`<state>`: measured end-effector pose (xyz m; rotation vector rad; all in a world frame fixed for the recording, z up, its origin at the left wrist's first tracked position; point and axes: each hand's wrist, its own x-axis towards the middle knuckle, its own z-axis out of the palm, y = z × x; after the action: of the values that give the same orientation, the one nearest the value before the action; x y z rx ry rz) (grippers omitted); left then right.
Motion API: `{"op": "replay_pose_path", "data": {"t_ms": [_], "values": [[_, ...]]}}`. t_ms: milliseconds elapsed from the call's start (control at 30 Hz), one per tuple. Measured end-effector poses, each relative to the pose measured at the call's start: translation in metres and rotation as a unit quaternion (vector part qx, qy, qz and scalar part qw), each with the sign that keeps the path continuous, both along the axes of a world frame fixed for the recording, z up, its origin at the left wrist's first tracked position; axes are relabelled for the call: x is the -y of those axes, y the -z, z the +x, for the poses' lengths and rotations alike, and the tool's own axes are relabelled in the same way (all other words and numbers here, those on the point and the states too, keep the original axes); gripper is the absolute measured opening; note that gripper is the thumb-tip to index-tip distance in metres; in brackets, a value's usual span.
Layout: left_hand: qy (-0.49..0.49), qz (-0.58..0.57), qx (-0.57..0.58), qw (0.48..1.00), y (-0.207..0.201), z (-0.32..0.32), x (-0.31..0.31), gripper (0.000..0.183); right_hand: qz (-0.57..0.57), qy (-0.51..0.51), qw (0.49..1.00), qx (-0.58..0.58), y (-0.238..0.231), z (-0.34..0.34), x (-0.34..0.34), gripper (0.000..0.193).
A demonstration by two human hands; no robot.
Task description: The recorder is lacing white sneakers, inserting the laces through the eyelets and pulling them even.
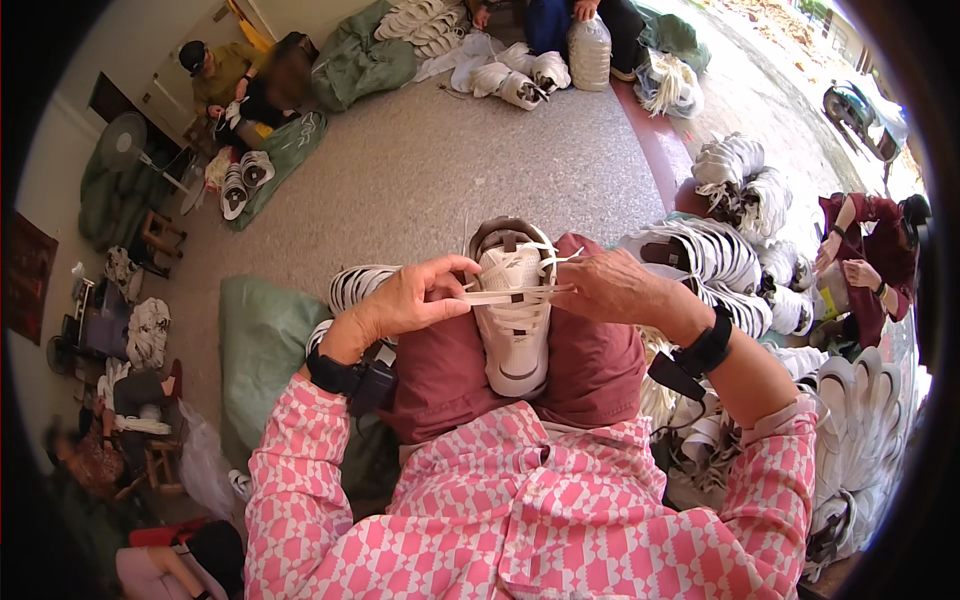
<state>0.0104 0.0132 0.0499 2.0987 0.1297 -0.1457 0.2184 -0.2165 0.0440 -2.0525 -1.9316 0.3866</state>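
A white sneaker (515, 350) with a brown-lined collar rests between my knees, its toe toward me. White shoelaces (500, 297) stretch sideways across its upper, pulled taut between both hands. On the left, my left hand (425, 292) pinches the lace between thumb and fingers. At the other side of the shoe, my right hand (615, 287) is closed on the lace, and its fingertips are partly hidden. A loose lace end sticks out near the right fingers, by the collar. Lower lace rows lie crossed over the tongue.
Stacked white shoes (705, 255) and more shoe bundles (855, 420) crowd my right side. To my left lies a green sack (265, 350), with striped white shoes (360, 285) beside my left wrist. Other people sit around the room; a fan (125, 140) stands far left.
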Motion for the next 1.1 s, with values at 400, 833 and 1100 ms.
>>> {"op": "replay_pose_path", "data": {"t_ms": [400,833,1100], "values": [[0.008,-0.032,-0.022,0.999,-0.010,-0.003,0.000,0.039,-0.151,0.149,0.840,-0.500,0.016,-0.002,0.015,0.043],[-0.139,-0.250,0.090,0.954,0.058,0.059,-0.008,0.030,-0.021,-0.204,0.588,-0.783,-0.056,-0.065,0.049,0.019],[-0.153,-0.256,0.084,0.951,0.060,0.061,-0.016,0.031,-0.120,-0.408,0.448,-0.786,-0.108,-0.089,0.061,0.024]]}}
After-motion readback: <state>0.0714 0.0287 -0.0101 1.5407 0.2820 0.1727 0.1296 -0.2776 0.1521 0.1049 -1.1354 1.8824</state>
